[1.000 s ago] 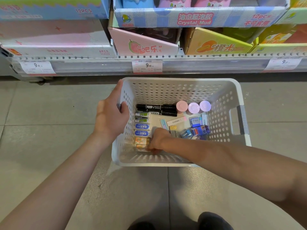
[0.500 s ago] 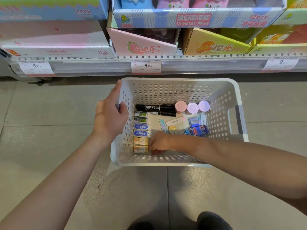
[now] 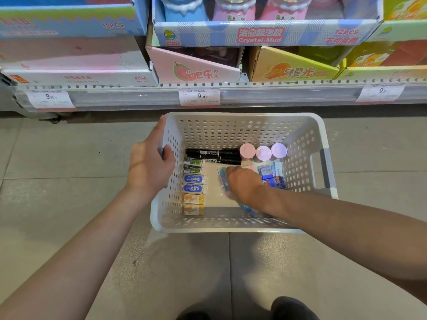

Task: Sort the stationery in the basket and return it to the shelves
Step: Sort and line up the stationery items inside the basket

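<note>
The right hand (image 3: 242,183) reaches into the white perforated basket (image 3: 307,139), its fingers curled down over a flat blue-and-pink packet (image 3: 223,181); whether they pinch it cannot be told. The packet's long axis runs from 6 to 12 o'clock, and it lies at the fingertips, toward 9 o'clock of the knuckles. At 9 o'clock, the left hand (image 3: 147,165) grips the basket's left rim. Beyond, at 12 o'clock, black markers (image 3: 213,155) lie crosswise beside three round pastel caps (image 3: 263,152).

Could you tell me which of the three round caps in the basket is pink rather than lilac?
The leftmost cap, beside the black markers; the other two look lilac.
</note>
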Demonstrator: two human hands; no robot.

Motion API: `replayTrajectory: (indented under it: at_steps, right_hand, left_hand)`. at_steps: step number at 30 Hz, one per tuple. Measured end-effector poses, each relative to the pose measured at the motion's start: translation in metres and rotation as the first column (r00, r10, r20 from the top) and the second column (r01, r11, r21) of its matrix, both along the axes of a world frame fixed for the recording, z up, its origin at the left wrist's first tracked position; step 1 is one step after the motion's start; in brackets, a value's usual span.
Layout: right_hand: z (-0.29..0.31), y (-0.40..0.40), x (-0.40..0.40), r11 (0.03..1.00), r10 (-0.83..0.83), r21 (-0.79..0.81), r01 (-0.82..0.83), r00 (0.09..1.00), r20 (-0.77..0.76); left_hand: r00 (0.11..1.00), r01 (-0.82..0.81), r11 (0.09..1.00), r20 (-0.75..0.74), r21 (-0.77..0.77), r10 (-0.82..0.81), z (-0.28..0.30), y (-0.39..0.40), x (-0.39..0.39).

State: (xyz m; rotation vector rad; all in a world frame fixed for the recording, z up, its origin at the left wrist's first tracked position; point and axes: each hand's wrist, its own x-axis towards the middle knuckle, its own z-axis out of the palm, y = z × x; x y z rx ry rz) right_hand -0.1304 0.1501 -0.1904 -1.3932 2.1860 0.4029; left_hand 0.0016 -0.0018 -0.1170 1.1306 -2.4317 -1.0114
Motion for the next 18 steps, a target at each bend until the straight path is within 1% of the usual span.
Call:
replayTrajectory:
  at_steps: [5,9,11,12,14,16,17,18]
  right_hand:
    - [0.001,-0.003,-0.001,0.999,-0.054,0.007,0.054,0.998,0.038]
    - [0.006,-0.002,-0.002,0.976,-0.208,-0.031,0.215,0.966,0.155]
    - [0.012,-0.002,-0.004,0.962,-0.255,-0.036,0.269,0.942,0.22]
    - [0.015,-0.001,-0.007,0.949,-0.298,-0.027,0.315,0.919,0.26]
    - [0.02,-0.002,-0.01,0.903,-0.406,0.014,0.429,0.844,0.349]
    - [0.02,-0.001,-0.014,0.875,-0.455,0.06,0.48,0.775,0.438]
    - [0.021,0.0,-0.015,0.862,-0.471,0.08,0.501,0.733,0.49]
    - [0.021,0.002,-0.016,0.832,-0.505,0.116,0.542,0.654,0.564]
  left_hand:
    - [1.0,-0.006,1.0,0.011,-0.006,0.007,-0.002,-0.001,0.0]
    - [1.0,-0.015,1.0,0.024,-0.019,0.015,0.0,-0.001,-0.001]
    - [1.0,-0.015,1.0,0.028,-0.016,0.015,0.0,0.0,-0.001]
    - [1.0,-0.015,1.0,0.027,-0.011,0.015,0.0,0.0,-0.001]
    - [1.0,-0.013,1.0,0.017,-0.001,0.013,0.001,0.0,0.0]
    - [1.0,-0.009,1.0,0.005,0.007,0.009,0.001,0.0,0.0]
    - [1.0,-0.007,1.0,0.003,0.012,0.006,0.001,0.0,0.0]
    - [1.0,-0.004,1.0,0.001,0.017,0.004,0.001,0.0,0.0]
